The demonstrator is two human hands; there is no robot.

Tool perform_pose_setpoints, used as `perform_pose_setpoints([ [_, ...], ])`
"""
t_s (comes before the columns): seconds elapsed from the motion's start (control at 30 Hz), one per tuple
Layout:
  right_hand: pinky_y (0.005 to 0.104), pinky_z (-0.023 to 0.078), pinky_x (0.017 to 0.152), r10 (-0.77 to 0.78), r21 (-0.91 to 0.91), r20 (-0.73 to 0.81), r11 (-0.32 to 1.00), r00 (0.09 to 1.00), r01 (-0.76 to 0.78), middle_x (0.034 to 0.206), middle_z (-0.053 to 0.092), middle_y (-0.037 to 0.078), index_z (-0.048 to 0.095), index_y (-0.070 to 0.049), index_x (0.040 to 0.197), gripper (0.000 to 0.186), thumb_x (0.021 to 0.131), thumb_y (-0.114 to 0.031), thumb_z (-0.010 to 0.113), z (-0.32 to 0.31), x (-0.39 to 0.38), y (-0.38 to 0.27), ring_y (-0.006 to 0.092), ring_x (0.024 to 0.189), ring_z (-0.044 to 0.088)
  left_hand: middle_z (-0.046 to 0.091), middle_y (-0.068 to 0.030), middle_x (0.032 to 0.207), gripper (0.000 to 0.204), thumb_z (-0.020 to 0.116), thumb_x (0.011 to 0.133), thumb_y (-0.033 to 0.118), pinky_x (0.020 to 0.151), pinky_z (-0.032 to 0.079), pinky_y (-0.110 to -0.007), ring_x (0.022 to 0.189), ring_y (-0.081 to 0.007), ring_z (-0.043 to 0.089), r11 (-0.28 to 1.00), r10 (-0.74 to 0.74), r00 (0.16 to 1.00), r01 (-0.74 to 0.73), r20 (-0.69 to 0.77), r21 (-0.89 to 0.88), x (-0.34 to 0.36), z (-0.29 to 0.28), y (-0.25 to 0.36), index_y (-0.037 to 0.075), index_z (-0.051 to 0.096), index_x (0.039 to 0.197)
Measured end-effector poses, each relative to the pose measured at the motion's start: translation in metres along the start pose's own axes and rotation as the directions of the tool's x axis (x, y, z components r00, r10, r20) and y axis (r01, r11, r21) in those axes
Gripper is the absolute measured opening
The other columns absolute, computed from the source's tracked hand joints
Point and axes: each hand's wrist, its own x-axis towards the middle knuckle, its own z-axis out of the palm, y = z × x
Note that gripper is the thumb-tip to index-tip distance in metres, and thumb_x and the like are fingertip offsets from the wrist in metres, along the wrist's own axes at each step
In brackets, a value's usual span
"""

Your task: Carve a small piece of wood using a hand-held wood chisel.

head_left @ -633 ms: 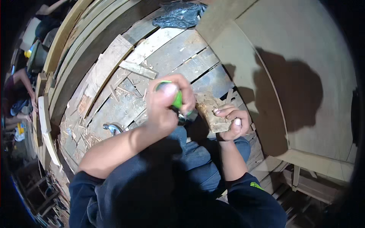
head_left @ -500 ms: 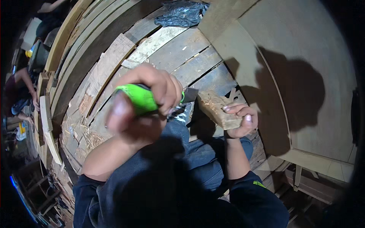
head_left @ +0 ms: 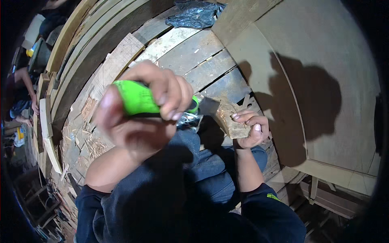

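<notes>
My left hand [head_left: 150, 101] is wrapped round the bright green and black handle of a chisel [head_left: 209, 106], its thumb on the handle's butt end and slightly blurred. The flat metal blade points right, its tip at the upper face of a wood block [head_left: 240, 133]. That face looks rough and chipped. My right hand [head_left: 255, 128] grips the block at its right end, with fingers on top. The block is tilted above my legs; part of its far end lies behind the blade, and whether the edge bites in cannot be made out.
Wood shavings [head_left: 95, 148] lie on the plank floor [head_left: 210, 73] at left. Beyond are a loose board [head_left: 117, 60], long curved timbers [head_left: 97, 36] and a black plastic bag [head_left: 194, 14]. A large wooden panel [head_left: 324, 52] stands at right. Another person's arm [head_left: 28, 87] shows far left.
The wood block and my right hand have shifted slightly left. The chisel blade now reaches farther over the block, and its handle is tilted more steeply down to the right.
</notes>
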Motion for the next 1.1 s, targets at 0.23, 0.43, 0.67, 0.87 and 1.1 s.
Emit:
perform_pose_setpoints([
  [0.23, 0.0386, 0.055, 0.067, 0.005, -0.009, -0.051, 1.000, 0.999, -0.006, 0.071, 0.065, 0.020, 0.048, -0.001, 0.084, 0.028, 0.101, -0.024, 0.046, 0.002, -0.002, 0.004, 0.0272, 0.066, 0.064, 0.050, -0.0044, 0.063, 0.052, 0.045, 0.098, 0.051, 0.060, 0.039, -0.031, 0.059, -0.0154, 0.047, 0.995, -0.064, 0.993, 0.056, 0.104, 0.076, -0.006, 0.013, -0.027, 0.002, 0.052, 0.082],
  [0.43, 0.0411, 0.054, 0.068, 0.028, -0.106, 0.021, 0.994, 0.999, -0.025, 0.069, 0.062, 0.020, 0.045, -0.002, 0.086, 0.030, 0.101, -0.027, 0.043, 0.006, -0.002, -0.001, 0.0294, 0.066, 0.063, 0.049, -0.0052, 0.061, 0.060, 0.041, 0.096, 0.060, 0.060, 0.040, -0.032, 0.058, -0.0160, 0.046, 0.995, -0.008, 1.000, 0.007, -0.013, -0.101, -0.007, -0.002, -0.010, 0.003, 0.050, 0.078],
  [0.67, 0.0374, 0.054, 0.068, 0.014, 0.014, -0.039, 1.000, 0.999, -0.014, 0.071, 0.064, 0.019, 0.047, -0.001, 0.084, 0.028, 0.100, -0.024, 0.046, 0.010, -0.003, 0.001, 0.0260, 0.066, 0.064, 0.050, -0.0040, 0.064, 0.068, 0.051, 0.093, 0.066, 0.057, 0.038, -0.027, 0.059, -0.0125, 0.048, 0.970, -0.046, 0.993, 0.018, 0.108, 0.242, -0.006, 0.012, -0.021, -0.001, 0.055, 0.087],
  [0.87, 0.0407, 0.055, 0.070, 0.042, -0.114, 0.001, 0.993, 0.999, -0.041, 0.070, 0.063, 0.020, 0.046, -0.002, 0.084, 0.029, 0.100, -0.027, 0.045, 0.009, -0.001, -0.006, 0.0290, 0.066, 0.063, 0.049, -0.0051, 0.062, 0.057, 0.045, 0.094, 0.056, 0.057, 0.038, -0.029, 0.056, -0.0144, 0.045, 0.999, -0.039, 0.995, 0.039, -0.092, 0.000, -0.003, 0.011, -0.027, 0.002, 0.050, 0.078],
  [1.1, 0.0416, 0.055, 0.070, 0.032, -0.081, 0.000, 0.996, 0.999, -0.032, 0.072, 0.062, 0.020, 0.045, -0.001, 0.086, 0.029, 0.099, -0.027, 0.045, 0.003, -0.003, -0.001, 0.0292, 0.067, 0.063, 0.050, -0.0018, 0.061, 0.062, 0.053, 0.092, 0.070, 0.058, 0.038, -0.031, 0.055, -0.0149, 0.047, 0.965, -0.177, 0.983, 0.164, 0.046, 0.205, -0.005, 0.029, -0.004, 0.012, 0.048, 0.072],
])
